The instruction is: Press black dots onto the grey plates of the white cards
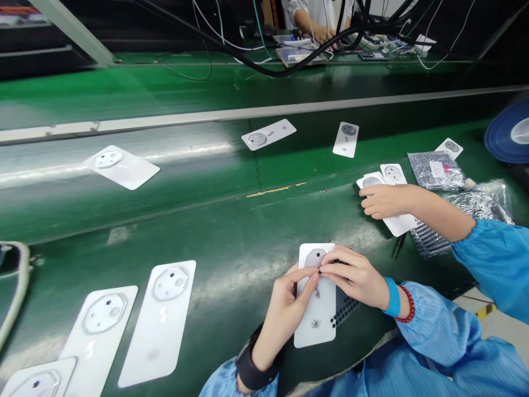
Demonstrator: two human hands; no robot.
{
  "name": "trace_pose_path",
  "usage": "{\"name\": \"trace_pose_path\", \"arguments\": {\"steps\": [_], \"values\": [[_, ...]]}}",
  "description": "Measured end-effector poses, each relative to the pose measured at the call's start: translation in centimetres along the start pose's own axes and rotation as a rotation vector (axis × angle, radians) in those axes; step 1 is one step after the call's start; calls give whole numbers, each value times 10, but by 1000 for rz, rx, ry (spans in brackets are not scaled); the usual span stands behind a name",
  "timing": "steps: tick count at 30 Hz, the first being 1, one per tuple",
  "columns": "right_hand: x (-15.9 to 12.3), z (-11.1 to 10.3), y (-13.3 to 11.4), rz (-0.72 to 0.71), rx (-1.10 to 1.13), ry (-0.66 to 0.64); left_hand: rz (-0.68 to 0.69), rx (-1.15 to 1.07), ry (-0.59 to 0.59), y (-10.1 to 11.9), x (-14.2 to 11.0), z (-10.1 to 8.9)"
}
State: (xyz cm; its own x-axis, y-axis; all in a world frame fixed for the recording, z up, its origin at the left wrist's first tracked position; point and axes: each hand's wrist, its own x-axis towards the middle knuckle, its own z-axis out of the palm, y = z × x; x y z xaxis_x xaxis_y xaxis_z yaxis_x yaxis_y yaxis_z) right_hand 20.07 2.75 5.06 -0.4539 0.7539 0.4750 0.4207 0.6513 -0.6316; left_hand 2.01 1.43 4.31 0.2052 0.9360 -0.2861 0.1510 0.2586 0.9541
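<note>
My left hand [289, 303], a black band on its wrist, grips a white socket panel [316, 322] by its left edge near the belt's front edge. My right hand [355, 275], with a red bead bracelet and a blue cuff, is closed in a pinch at the panel's top, beside its round grey socket face [314, 256]. What the fingertips pinch is too small to make out. A black perforated tray [346, 311] shows under the panel's right side.
A co-worker's hand [384, 201] in a blue sleeve rests on stacked white panels [399, 223] at the right, beside bagged black trays [438, 171]. Several loose panels [161, 325] lie on the green belt [223, 220]. Another person works at the far bench [306, 49].
</note>
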Motion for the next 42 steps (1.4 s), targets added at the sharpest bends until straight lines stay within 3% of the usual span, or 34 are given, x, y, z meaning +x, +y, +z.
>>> {"name": "trace_pose_path", "arguments": {"steps": [7, 12, 25, 35, 39, 42], "values": [[-1, -3, 4, -144, -277, -135, -27, -13, -34, 3, 1, 0], [-4, 3, 9, -210, -348, -79, -50, -16, -6, 1, 2, 3], [-7, 15, 10, -2, -209, -37, 12, 73, 70, -4, 4, 8], [-15, 22, 17, -254, -442, -32, -5, 130, 128, -7, 7, 10], [-17, 19, 21, -116, -293, -87, -10, 159, 115, -8, 10, 6], [-23, 12, 27, 54, -142, -112, -3, 126, 168, -10, 10, -10]]}}
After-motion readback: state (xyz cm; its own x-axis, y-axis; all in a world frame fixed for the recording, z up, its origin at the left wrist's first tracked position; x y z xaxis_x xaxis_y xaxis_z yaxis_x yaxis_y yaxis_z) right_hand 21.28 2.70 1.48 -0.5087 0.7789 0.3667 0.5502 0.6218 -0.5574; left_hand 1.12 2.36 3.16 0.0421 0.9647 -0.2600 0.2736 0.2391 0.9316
